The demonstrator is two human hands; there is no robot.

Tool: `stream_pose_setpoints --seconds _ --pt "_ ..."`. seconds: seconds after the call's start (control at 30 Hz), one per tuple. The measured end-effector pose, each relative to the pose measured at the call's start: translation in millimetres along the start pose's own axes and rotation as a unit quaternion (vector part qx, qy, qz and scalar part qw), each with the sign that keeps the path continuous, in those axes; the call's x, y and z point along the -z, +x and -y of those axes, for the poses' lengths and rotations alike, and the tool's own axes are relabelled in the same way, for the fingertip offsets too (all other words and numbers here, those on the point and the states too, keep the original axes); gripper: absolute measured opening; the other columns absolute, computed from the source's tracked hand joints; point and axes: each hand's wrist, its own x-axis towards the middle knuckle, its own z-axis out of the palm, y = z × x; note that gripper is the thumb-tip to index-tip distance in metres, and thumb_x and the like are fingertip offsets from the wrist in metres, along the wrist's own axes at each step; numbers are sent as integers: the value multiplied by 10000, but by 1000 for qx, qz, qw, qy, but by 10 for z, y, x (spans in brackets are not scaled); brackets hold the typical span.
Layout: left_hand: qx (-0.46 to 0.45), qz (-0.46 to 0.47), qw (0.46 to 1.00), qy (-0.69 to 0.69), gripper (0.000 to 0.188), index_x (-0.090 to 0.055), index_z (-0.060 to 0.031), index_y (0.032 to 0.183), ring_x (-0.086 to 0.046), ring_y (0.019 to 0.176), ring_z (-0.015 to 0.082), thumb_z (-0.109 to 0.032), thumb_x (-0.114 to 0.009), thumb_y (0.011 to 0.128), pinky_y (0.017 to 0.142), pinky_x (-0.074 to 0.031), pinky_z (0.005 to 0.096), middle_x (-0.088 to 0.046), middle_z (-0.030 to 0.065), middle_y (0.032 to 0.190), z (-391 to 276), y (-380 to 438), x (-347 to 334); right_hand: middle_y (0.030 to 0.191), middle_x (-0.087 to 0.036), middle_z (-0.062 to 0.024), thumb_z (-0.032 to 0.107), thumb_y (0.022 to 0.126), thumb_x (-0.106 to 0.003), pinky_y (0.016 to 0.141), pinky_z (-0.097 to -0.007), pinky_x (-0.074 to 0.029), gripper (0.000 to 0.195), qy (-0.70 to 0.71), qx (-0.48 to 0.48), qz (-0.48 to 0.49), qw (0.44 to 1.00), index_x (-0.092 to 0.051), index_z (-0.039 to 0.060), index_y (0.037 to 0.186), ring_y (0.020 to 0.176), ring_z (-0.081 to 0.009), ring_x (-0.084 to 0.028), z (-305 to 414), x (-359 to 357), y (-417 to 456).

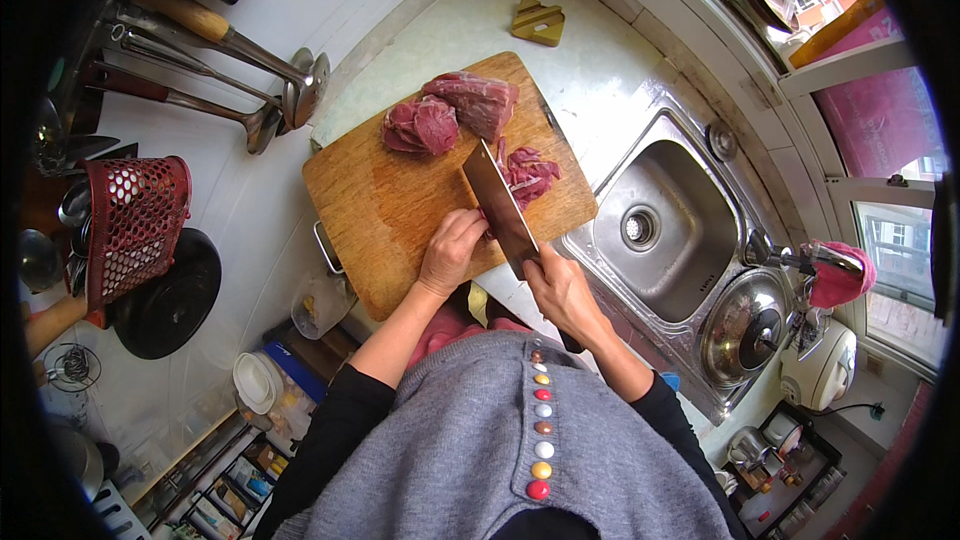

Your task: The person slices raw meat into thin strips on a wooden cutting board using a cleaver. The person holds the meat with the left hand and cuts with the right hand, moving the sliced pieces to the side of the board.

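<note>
My right hand (559, 289) grips the dark handle of a broad cleaver (499, 206), whose blade lies over the near right part of a wooden cutting board (382, 202). Just left of the blade, the curled fingers of my left hand (452, 247) press on a small piece of red meat, mostly hidden by the fingers and the blade. To the right of the blade lies a small pile of cut meat strips (534, 172). Two larger chunks rest towards the far edge: a rounded piece of raw meat (421, 125) and, touching it, a longer piece of raw meat (480, 99).
A steel sink (671, 229) adjoins the board on the right, with a pot lid (742, 330) on its near rim. Beyond the board lies a yellowish slotted stand (538, 22). Ladles (262, 124), a red perforated basket (139, 229) and a black pan (176, 300) hang at left.
</note>
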Motion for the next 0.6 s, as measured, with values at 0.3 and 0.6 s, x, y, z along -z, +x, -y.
stream_pose_setpoints --seconds 0.3,0.6 --pt "1 -1 1000 -9 249 -706 -6 1042 -660 1054 343 36 -657 801 907 -559 407 -689 147 1106 55 -46 -39 765 -614 -352 136 978 -534 662 -595 -443 195 11 -39 39 998 -537 -56 1014 754 -552 -605 -50 66 -138" --pt "-3 -11 1000 -5 254 -694 -4 1028 -663 1053 351 54 -662 782 908 -565 414 -688 150 1086 69 -74 -50 764 -638 -312 129 995 -554 657 -534 -475 200 -42 -20 25 999 -579 -52 1075 723 -501 -631 -76 -8 -65"
